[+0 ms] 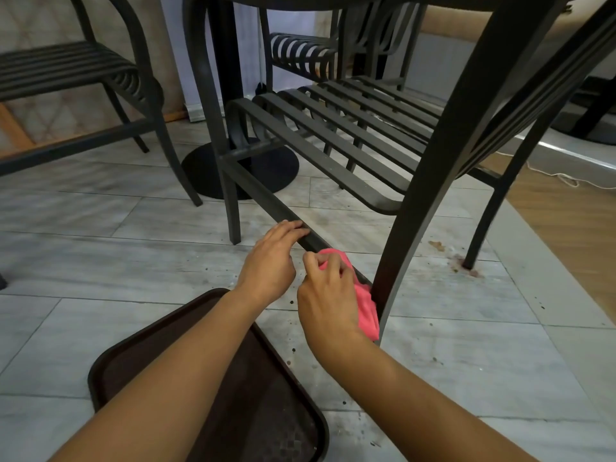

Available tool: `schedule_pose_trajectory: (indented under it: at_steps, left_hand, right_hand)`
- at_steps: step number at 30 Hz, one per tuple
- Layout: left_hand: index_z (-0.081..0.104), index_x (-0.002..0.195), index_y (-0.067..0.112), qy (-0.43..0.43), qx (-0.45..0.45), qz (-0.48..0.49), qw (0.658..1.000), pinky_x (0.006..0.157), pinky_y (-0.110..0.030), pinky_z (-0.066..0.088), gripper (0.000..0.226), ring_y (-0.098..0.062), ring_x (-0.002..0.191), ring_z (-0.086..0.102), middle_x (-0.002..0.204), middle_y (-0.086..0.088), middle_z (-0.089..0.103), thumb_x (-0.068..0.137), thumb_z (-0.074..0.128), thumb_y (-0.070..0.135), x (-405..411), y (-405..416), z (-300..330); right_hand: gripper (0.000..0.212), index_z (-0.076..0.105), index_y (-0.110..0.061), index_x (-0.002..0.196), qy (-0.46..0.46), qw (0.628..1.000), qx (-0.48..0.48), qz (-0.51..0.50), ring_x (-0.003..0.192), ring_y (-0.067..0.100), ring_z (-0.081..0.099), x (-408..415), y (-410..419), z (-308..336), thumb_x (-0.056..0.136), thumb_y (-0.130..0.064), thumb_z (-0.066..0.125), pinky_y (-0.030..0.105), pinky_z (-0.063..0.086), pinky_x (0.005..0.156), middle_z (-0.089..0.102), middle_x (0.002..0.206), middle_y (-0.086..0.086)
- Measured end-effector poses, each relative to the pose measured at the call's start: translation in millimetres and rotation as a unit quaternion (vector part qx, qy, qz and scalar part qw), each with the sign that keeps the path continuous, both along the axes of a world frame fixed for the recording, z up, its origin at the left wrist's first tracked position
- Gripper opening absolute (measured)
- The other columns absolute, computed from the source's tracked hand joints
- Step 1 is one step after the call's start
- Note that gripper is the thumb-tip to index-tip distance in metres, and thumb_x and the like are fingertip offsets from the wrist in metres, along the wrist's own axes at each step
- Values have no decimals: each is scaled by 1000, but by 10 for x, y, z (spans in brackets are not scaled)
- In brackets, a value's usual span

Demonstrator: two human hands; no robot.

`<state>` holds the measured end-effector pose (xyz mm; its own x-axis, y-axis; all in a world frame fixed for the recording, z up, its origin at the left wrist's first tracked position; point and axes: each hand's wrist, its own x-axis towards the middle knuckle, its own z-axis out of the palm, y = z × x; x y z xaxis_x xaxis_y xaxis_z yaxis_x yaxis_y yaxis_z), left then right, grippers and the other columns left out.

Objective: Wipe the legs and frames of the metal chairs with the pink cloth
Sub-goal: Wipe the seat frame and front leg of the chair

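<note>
A dark metal chair (333, 138) with a slatted seat stands close in front of me. Its low side rail (263, 195) runs from the far leg toward the near leg (433, 181). My left hand (271, 261) rests on that rail, fingertips curled over its top. Just to the right, my right hand (328, 295) is closed on the pink cloth (366, 308), which is pressed against the rail where it meets the near leg. Part of the cloth hangs down beside the leg.
A brown tray (110, 365) lies on the tiled floor under my forearms. A second metal chair (100, 71) stands at the left, a third (306, 55) behind. A round black table base (266, 168) sits between them. Crumbs dot the floor; a white cord (560, 176) lies at right.
</note>
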<state>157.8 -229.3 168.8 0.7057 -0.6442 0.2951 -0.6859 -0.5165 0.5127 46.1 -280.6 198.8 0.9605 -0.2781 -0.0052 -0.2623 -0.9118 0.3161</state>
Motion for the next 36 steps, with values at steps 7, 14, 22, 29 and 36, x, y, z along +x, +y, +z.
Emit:
schedule_pose_trajectory:
  at_steps: [7, 14, 22, 29, 36]
  left_hand:
    - [40, 139, 20, -17, 9, 4, 1000, 113, -37, 30, 60, -12, 139, 27, 149, 6, 33, 85, 42, -7, -41, -2, -31]
    - [52, 130, 17, -62, -38, -37, 997, 107, -31, 33, 45, -10, 131, 37, 139, 4, 46, 88, 48, 0, -213, -18, -64]
    - [56, 126, 15, -67, -44, -55, 995, 106, -29, 32, 37, -14, 130, 41, 135, 1, 51, 91, 52, 3, -244, -49, -62]
    - [54, 129, 14, -71, -23, -48, 996, 107, -26, 23, 44, -17, 135, 36, 138, -1, 50, 89, 49, -4, -255, -40, -107]
    - [51, 131, 17, -66, -19, -50, 996, 106, -24, 23, 48, -13, 137, 32, 140, 3, 47, 88, 48, -4, -251, -24, -137]
  right_hand:
    - [28, 52, 1, 117, -7, 999, 51, -12, 110, 35, 37, -187, -38, 103, 92, -10, 46, 42, 40, 97, 29, 125, 17]
    - [43, 69, 0, 85, -151, 980, 120, -58, 70, 30, 58, -367, 65, 122, 45, -2, 83, 35, 52, 54, 60, 88, 17]
    - [43, 45, 10, 123, -111, 984, 53, -131, 102, 36, 53, -189, 63, 235, 87, -10, 54, 37, 50, 83, 45, 120, 30]
    - [47, 25, 21, 129, -13, 983, -24, -182, 114, 41, 44, 11, -33, 92, 97, -12, 33, 35, 43, 99, 40, 124, 36]
    - [46, 28, 20, 128, 9, 982, -54, -180, 108, 37, 49, -58, 86, 42, 95, -12, 33, 31, 46, 88, 44, 119, 33]
